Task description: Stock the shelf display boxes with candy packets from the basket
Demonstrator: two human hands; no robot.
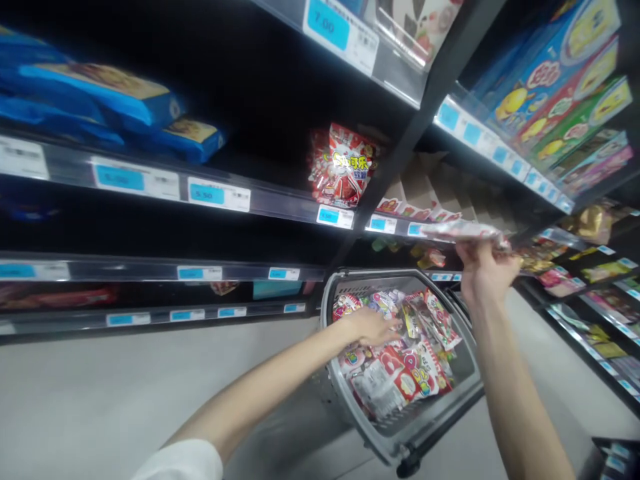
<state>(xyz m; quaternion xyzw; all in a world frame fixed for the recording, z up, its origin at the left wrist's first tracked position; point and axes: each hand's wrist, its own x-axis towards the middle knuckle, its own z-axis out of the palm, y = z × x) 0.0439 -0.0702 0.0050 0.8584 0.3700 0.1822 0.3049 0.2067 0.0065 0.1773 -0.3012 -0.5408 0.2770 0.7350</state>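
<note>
My left hand (370,327) reaches into a grey shopping basket (425,427) and rests on the snack packets (400,367) heaped inside, fingers curled over one of them. My right hand (483,263) is raised at shelf height and pinches a flat, pale snack packet (463,231), held level against the shelf edge. A red snack bag (343,167) stands on the shelf just left of that packet.
Dark store shelves with blue price tags (207,193) run along the left and right. Blue packages (110,100) lie on the upper left shelf. Colourful boxes (565,87) fill the upper right shelf. Small candy packets (590,273) line the right shelves. Pale floor (125,393) lies below.
</note>
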